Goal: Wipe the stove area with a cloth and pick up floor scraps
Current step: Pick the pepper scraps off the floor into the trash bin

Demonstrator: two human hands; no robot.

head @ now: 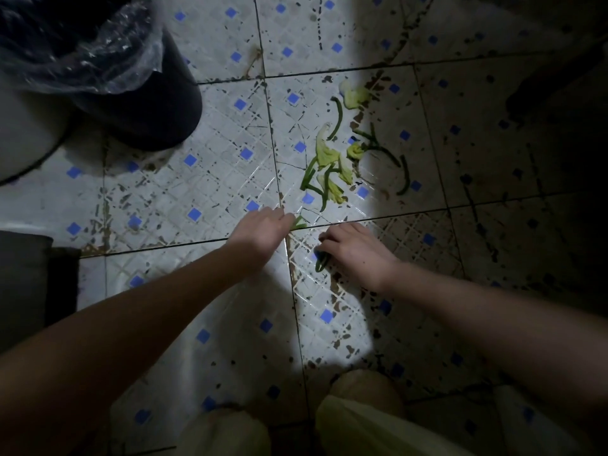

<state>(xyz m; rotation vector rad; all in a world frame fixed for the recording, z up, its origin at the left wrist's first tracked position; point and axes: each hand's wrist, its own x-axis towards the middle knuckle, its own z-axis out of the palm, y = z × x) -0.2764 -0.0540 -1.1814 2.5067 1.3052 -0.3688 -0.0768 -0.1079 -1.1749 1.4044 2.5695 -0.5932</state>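
knees (362,390) low; left hand (263,230) pinches green scrap (300,222), right hand (353,248) grips bean (320,261); lined bin (108,64).

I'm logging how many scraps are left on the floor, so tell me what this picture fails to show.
- Head view: how much the right hand holds; its curled fingers cover all but a green strip's end.
- Head view: the left hand pinches a green scrap; its fingers hide the rest.
- Head view: the floor's right side lies in deep shadow, so scraps there cannot be counted.
- Head view: the bin is cut by the top edge; its contents are unseen.
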